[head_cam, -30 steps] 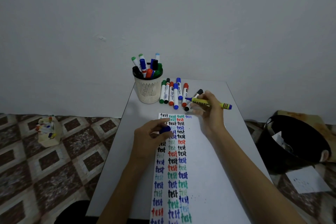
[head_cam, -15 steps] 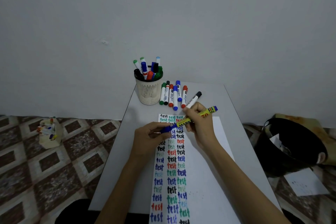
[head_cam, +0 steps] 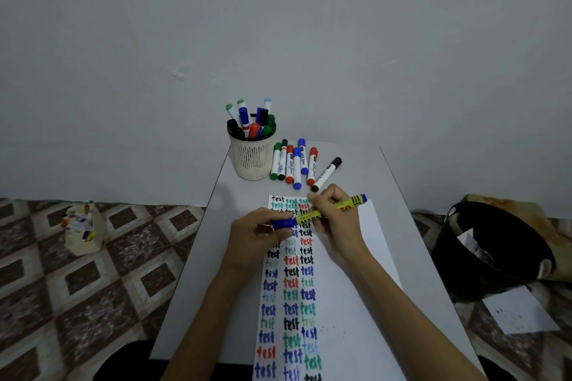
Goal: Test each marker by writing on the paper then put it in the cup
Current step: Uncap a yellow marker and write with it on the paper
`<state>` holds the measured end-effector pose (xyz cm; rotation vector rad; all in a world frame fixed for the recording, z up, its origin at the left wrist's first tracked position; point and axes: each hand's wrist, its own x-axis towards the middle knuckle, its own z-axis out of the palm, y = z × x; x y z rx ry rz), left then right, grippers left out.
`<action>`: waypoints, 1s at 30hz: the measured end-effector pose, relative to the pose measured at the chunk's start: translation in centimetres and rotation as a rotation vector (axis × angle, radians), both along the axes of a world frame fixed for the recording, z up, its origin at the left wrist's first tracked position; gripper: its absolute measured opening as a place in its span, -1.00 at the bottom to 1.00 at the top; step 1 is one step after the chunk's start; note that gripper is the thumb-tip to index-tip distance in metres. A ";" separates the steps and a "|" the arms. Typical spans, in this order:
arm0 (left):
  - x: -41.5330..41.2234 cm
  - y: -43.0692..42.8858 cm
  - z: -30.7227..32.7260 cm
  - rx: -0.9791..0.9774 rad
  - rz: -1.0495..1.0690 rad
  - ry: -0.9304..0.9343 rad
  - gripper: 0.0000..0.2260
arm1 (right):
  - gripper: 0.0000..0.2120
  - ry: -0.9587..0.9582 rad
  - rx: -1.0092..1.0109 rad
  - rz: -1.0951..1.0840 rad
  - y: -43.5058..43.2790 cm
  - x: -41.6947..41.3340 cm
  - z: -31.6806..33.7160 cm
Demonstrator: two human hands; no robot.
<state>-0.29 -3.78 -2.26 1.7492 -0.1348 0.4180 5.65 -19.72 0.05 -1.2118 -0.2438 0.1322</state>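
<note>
Over the top of the paper [head_cam: 346, 297], which is filled with columns of the word "test" in several colours, I hold a yellow marker [head_cam: 328, 210] almost level. My right hand [head_cam: 335, 219] grips its yellow barrel. My left hand [head_cam: 257, 233] pinches the blue cap [head_cam: 283, 224], seated on the marker's left end. A cream mesh cup [head_cam: 252, 158] full of markers stands at the table's far left. Beside it lies a row of several capped markers [head_cam: 294, 164].
The small grey table [head_cam: 235, 226] is narrow, its edges close on both sides. On the patterned floor a cream box of markers [head_cam: 83, 229] sits to the left. A black bin [head_cam: 492, 250] and a loose paper sheet [head_cam: 520, 312] lie to the right.
My right hand brought the yellow marker from beside the marker row down to my left hand. The blue cap that my left hand held now sits on the marker's tip.
</note>
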 end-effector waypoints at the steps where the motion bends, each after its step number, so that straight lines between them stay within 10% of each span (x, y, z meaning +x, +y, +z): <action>1: 0.0 0.0 0.0 -0.004 -0.002 -0.002 -0.76 | -0.77 0.018 -0.006 0.048 0.0 0.0 -0.2; 8: -0.2 0.0 0.7 -0.164 0.083 0.061 -0.80 | -0.83 0.247 0.257 0.316 -1.3 0.6 0.4; 30: -0.3 0.3 0.4 0.098 0.213 -0.074 -0.82 | -0.88 0.033 -0.160 0.315 -3.1 1.8 -0.6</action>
